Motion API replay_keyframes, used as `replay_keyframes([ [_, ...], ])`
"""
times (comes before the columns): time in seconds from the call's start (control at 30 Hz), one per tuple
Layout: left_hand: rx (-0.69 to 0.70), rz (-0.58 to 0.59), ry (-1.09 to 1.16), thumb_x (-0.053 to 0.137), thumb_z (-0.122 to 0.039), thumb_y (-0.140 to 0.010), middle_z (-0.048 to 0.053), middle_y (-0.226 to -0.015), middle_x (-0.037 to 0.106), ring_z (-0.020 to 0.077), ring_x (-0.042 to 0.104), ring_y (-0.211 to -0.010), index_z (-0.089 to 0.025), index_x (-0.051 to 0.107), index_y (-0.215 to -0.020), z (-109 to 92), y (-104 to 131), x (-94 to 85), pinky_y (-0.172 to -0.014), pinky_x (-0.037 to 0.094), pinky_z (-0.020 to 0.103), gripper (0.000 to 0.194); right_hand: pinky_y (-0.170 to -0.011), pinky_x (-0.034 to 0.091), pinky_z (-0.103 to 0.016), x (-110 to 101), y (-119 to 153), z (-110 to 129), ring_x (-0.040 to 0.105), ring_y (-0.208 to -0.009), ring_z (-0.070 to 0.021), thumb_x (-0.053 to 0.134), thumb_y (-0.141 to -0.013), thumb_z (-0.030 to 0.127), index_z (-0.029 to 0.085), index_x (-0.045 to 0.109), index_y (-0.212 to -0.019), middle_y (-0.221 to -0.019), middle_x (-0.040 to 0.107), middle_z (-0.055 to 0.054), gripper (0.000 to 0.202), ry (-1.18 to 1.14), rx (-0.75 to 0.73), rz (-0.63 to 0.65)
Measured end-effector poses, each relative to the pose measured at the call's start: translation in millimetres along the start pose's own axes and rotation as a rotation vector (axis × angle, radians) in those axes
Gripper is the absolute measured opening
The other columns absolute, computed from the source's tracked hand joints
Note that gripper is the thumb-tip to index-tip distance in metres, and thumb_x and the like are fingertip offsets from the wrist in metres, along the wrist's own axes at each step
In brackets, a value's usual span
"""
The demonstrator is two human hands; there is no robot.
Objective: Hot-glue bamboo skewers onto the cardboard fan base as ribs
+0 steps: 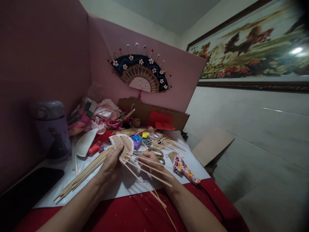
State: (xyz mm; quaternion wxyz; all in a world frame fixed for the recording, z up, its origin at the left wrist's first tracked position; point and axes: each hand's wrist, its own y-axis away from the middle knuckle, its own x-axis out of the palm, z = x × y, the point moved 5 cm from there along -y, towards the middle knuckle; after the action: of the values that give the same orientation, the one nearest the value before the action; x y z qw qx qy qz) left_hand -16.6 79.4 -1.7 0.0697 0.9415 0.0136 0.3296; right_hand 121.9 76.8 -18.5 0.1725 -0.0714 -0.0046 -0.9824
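Cardboard half-disc (pixel 117 141) with a pale trimmed edge sits in our left hand (pixel 113 162), thumb pressed on its brown face; slim bamboo sticks (pixel 156 178) run from its lower edge toward us, crossing in front of our right hand (pixel 150 161); that hand's fingers are curled narrow, though we cannot tell whether they grip a stick; scissors (pixel 156 150) lie just beyond them, on the white sheet (pixel 193 161) over our desk (pixel 120 212); a stick bundle (pixel 83 175) lies to our left; ahead, a flowered fan (pixel 145 66) shows against a pink board (pixel 185 72).
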Motion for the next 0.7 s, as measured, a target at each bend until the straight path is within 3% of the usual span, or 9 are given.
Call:
replay_keyframes([
  [0.13, -0.026, 0.02, 0.111, 0.053, -0.006, -0.077, 0.003, -0.057, 0.063, 0.0107, 0.057, -0.045, -0.011, 0.061, -0.071, -1, -2, -1.5, -0.043, 0.049, 0.02, 0.011, -0.038, 0.016, -0.02, 1, 3, 2, 0.028, -0.039, -0.0043, 0.073, -0.063, 0.035, 0.015, 0.057, -0.063, -0.048, 0.04, 0.008, 0.025, -0.07, -0.014, -0.048],
  [0.27, -0.061, 0.025, 0.117, 0.055, -0.005, -0.076, 0.006, -0.064, 0.066, 0.0141, 0.063, -0.055, -0.01, 0.061, -0.072, 1, -6, -6.2, -0.049, 0.053, 0.024, 0.009, -0.04, 0.017, -0.019, 0, 7, 10, 0.028, -0.042, -0.0039, 0.07, -0.065, 0.031, 0.015, 0.057, -0.065, -0.052, 0.041, 0.007, 0.021, -0.058, -0.054, -0.075],
  [0.53, -0.136, -0.074, 0.17, 0.053, 0.0, -0.075, 0.007, -0.063, 0.066, 0.0158, 0.065, -0.058, -0.011, 0.062, -0.071, 3, -8, -11.0, -0.053, 0.056, 0.027, 0.015, -0.04, 0.014, -0.02, -3, 4, 5, 0.026, -0.041, -0.0044, 0.071, -0.063, 0.034, 0.015, 0.061, -0.072, -0.049, 0.039, 0.008, 0.024, -0.093, -0.042, -0.076],
  [0.7, -0.105, -0.052, 0.168, 0.056, -0.003, -0.076, 0.004, -0.067, 0.068, 0.0155, 0.065, -0.06, -0.012, 0.063, -0.078, 2, -8, -12.2, -0.054, 0.056, 0.028, 0.012, -0.039, 0.013, -0.02, -5, 1, 0, 0.028, -0.041, -0.0041, 0.07, -0.065, 0.034, 0.014, 0.06, -0.069, -0.05, 0.043, 0.006, 0.023, -0.106, -0.048, -0.093],
])
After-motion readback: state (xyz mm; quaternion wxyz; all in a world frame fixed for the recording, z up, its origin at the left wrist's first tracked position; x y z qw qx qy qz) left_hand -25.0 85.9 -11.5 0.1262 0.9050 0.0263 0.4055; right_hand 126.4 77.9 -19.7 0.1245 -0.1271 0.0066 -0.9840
